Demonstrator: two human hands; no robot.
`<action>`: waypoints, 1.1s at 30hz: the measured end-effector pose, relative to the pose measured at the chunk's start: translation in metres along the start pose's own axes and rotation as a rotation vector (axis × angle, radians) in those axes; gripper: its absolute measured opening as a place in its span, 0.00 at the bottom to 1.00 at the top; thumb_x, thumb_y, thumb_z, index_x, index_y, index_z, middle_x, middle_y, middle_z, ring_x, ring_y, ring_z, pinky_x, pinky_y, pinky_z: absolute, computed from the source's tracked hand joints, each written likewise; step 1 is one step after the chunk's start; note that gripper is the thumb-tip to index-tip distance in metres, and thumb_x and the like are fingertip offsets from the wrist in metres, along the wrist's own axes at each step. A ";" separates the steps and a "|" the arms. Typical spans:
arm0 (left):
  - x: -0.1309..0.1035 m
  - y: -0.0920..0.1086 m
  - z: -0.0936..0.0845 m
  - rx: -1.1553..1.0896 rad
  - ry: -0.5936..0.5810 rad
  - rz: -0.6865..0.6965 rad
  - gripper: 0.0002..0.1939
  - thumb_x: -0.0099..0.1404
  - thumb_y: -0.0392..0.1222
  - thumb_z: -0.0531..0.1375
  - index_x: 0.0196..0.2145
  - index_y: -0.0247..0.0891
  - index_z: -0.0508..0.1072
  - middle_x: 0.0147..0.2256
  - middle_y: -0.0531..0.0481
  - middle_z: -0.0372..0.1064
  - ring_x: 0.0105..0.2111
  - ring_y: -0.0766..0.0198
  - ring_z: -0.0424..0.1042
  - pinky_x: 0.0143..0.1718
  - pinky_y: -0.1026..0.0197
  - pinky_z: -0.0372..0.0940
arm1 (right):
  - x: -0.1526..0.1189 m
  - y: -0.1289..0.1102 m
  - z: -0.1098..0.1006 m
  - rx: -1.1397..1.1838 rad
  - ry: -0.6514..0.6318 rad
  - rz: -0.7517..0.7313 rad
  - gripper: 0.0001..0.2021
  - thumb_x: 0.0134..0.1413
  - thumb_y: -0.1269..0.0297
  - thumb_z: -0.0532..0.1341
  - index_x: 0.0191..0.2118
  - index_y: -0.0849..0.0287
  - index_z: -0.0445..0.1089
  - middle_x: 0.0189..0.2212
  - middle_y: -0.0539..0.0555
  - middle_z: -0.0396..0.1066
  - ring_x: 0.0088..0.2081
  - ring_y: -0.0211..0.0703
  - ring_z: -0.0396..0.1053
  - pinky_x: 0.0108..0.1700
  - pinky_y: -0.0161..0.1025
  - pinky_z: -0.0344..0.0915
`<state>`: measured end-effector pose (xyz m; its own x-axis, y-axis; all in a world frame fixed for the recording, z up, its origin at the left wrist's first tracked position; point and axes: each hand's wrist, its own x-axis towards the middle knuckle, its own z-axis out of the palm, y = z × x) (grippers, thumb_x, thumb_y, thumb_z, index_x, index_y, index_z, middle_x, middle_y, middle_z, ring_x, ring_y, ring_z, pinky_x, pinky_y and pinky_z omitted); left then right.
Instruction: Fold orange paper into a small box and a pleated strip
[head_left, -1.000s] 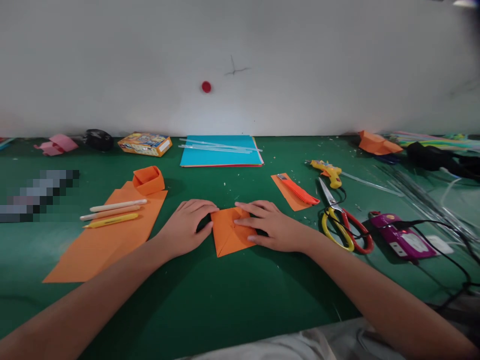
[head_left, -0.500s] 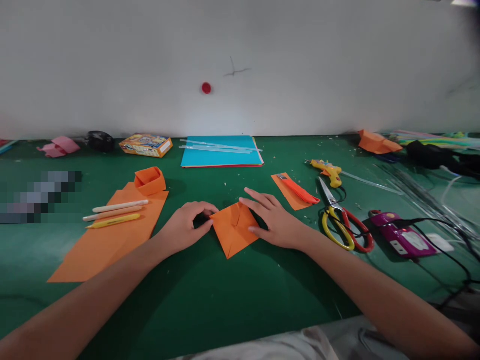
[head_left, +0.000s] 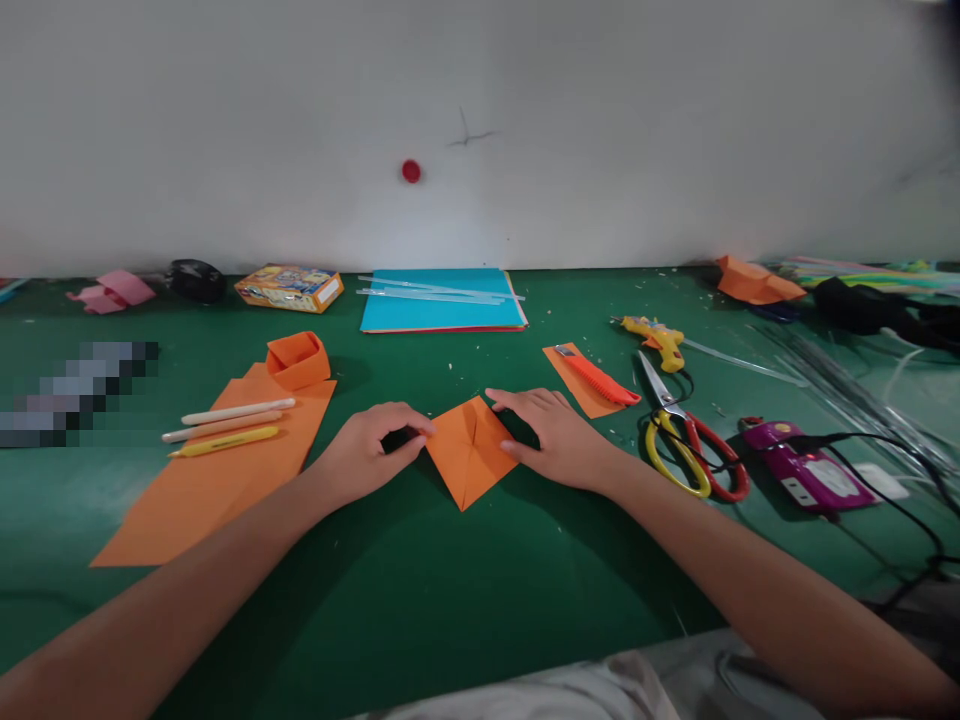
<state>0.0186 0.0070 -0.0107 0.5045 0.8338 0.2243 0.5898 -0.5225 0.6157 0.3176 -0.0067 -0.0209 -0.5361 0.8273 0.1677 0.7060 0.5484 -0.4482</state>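
A small orange paper square (head_left: 471,452), with creases meeting near its middle, lies cornerwise on the green table in front of me. At its left corner, my left hand (head_left: 375,447) pinches the paper between thumb and forefinger. My right hand (head_left: 559,435) rests at the square's right side, thumb at the right corner and forefinger by the upper right edge. Its thumb and forefinger are spread apart, with the other fingers curled behind. Beyond that hand, an orange utility knife (head_left: 598,378) lies on an orange paper strip (head_left: 592,402).
Scissors (head_left: 679,430), a yellow glue gun (head_left: 654,338) and a purple power adapter (head_left: 806,470) with black cords lie at right. At left are orange sheets (head_left: 195,500) with several pens and a folded orange piece (head_left: 298,360). Blue sheets (head_left: 442,313) lie by the wall.
My right hand's fingers have drawn back from the top of the orange square and curled in. The square has turned slightly, and its central crease shows more fully.
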 end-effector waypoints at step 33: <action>0.000 -0.009 0.002 0.034 0.007 0.015 0.12 0.68 0.44 0.55 0.39 0.45 0.80 0.40 0.51 0.77 0.39 0.63 0.76 0.43 0.61 0.70 | 0.000 0.009 0.001 -0.111 -0.074 -0.081 0.22 0.69 0.55 0.52 0.65 0.49 0.65 0.64 0.58 0.62 0.63 0.60 0.58 0.62 0.61 0.57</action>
<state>0.0147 0.0110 -0.0177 0.5091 0.8268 0.2392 0.6029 -0.5409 0.5864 0.3233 -0.0017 -0.0258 -0.6234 0.7707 0.1321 0.7037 0.6266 -0.3349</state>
